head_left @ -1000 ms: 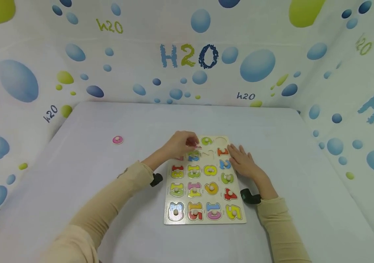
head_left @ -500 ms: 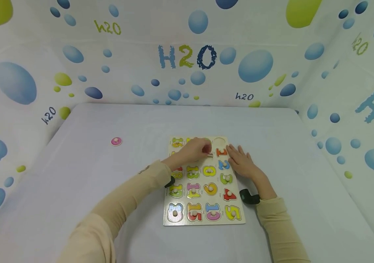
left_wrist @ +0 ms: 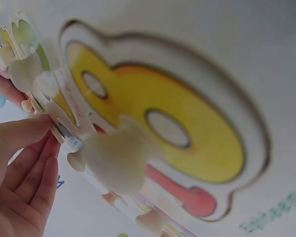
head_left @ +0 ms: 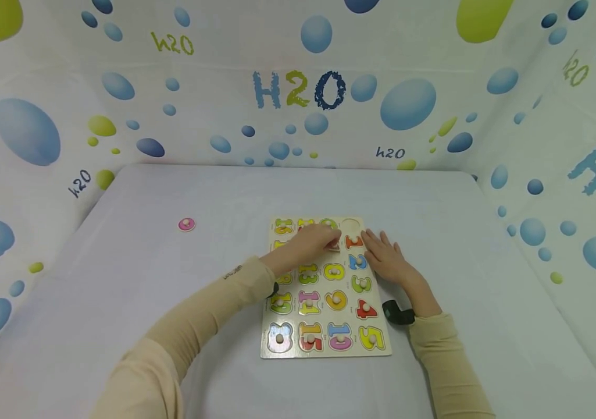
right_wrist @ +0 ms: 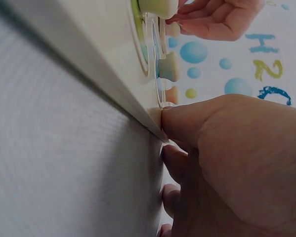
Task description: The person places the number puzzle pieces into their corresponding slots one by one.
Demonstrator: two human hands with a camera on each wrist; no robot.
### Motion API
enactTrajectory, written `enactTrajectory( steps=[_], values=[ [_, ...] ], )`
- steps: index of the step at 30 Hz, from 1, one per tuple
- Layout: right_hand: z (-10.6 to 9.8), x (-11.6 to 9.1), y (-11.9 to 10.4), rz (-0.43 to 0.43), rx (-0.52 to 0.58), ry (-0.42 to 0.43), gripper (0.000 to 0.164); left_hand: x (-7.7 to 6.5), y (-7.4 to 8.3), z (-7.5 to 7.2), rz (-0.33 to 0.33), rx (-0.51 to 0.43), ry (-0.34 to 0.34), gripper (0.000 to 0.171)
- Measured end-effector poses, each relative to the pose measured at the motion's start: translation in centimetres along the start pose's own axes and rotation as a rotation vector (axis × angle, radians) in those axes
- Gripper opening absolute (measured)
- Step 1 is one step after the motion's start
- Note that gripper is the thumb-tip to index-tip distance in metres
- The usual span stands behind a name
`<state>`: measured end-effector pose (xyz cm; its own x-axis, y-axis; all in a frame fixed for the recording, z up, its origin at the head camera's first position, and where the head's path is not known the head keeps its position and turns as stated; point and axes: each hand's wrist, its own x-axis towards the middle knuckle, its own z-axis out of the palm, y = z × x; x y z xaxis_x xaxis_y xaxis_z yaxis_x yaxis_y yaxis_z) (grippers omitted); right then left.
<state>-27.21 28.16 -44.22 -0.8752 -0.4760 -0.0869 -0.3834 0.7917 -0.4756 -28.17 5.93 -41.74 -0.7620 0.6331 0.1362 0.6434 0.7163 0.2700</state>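
A wooden number puzzle board (head_left: pixel 347 319) lies on the table in the head view, filled with coloured numbers that have round knobs. My left hand (head_left: pixel 314 241) reaches over its upper part and pinches a puzzle piece (head_left: pixel 334 248) at the recess in the second row; the fingers hide most of that piece. In the left wrist view, thumb and fingers of the left hand (left_wrist: pixel 26 163) meet low over the board, behind a yellow-and-red eighteen (left_wrist: pixel 207 143). My right hand (head_left: pixel 389 259) rests along the board's right edge, fingers extended, its thumb touching the edge in the right wrist view.
A pink oval puzzle piece (head_left: pixel 186 224) with a knob lies on the white tablecloth (head_left: pixel 214 198), left of the board. At the board's top right corner is a bare round recess (head_left: pixel 350 224). A patterned curtain (head_left: pixel 224 70) hangs behind the table.
My left hand has moved right across the board with the puzzle piece, from above the second column to the third-column recess, and has lowered there. The right hand has stayed put.
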Motion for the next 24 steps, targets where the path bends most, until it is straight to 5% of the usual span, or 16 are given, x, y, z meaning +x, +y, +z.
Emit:
enactTrajectory(
  steps=[13, 18, 24],
  values=[
    [0.1, 0.1, 0.0, 0.003, -0.016, -0.003, 0.052, -0.4, -0.2, 0.0, 0.059, 0.068, -0.049, 0.007],
    [0.1, 0.2, 0.0, 0.001, -0.005, -0.007, 0.052, -1.1, -0.1, 0.0, 0.102, 0.216, -0.155, 0.03],
    [0.2, 0.2, 0.2, 0.009, -0.014, -0.01, 0.053, -2.2, -0.3, -0.4, 0.06, 0.169, -0.253, 0.052]
  ],
)
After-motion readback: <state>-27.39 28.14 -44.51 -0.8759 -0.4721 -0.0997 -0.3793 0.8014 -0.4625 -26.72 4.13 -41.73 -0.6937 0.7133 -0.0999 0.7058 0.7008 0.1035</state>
